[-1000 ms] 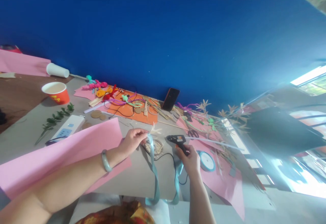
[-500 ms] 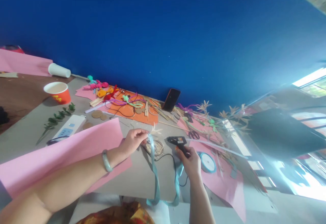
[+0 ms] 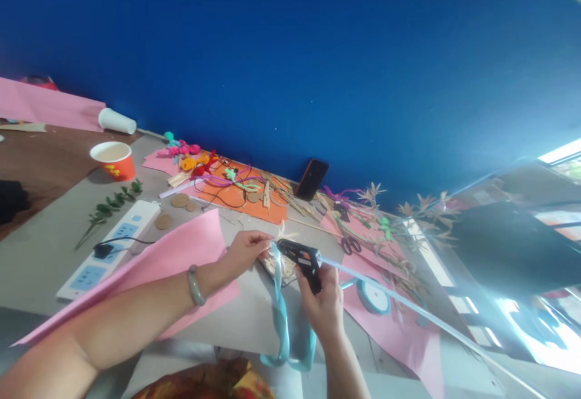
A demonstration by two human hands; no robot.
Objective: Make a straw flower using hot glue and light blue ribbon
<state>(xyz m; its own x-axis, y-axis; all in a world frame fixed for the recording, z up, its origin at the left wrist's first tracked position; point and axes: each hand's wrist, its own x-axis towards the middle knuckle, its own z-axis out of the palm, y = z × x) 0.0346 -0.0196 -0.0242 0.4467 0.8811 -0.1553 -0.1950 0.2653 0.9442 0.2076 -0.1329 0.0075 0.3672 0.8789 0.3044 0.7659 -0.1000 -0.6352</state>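
My left hand (image 3: 250,251) pinches the end of a light blue ribbon (image 3: 280,308) over the table's middle. A pale straw-like flower (image 3: 282,229) pokes up just beyond those fingertips. My right hand (image 3: 323,302) is wrapped round the handle of a black hot glue gun (image 3: 303,256), whose nozzle meets or nearly meets the ribbon at my left fingers; I cannot tell whether they touch. A long clear glue stick (image 3: 408,305) sticks out of its back. From my left hand the ribbon hangs past the table edge and loops back up. Below the gun lies a pale woven piece (image 3: 287,269), partly hidden.
A white power strip (image 3: 109,250), a green sprig (image 3: 111,205) and a red paper cup (image 3: 113,160) are at left. Pink paper (image 3: 195,247) lies under my left arm. Scissors (image 3: 350,245) and a ribbon spool (image 3: 374,296) lie right. A phone (image 3: 312,179) leans on the blue wall.
My right hand has brought the glue gun left, its nozzle now at the ribbon end by my left fingers. My left hand keeps its pinch. The view has shifted slightly.
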